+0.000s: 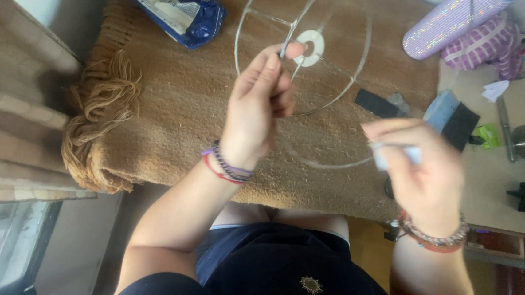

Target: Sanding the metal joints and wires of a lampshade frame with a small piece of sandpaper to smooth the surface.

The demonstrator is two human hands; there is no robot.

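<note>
The left hand (259,104) pinches a spoke of the round wire frame (355,67); the right hand (421,170), blurred, grips a small pale strip (398,153). A blue package (182,11) lies at the brown blanket's (167,105) far edge.

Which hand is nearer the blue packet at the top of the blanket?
Left. The left hand holds the wire ring just below and right of the blue packet; the right hand is farther off, lower right.
</note>
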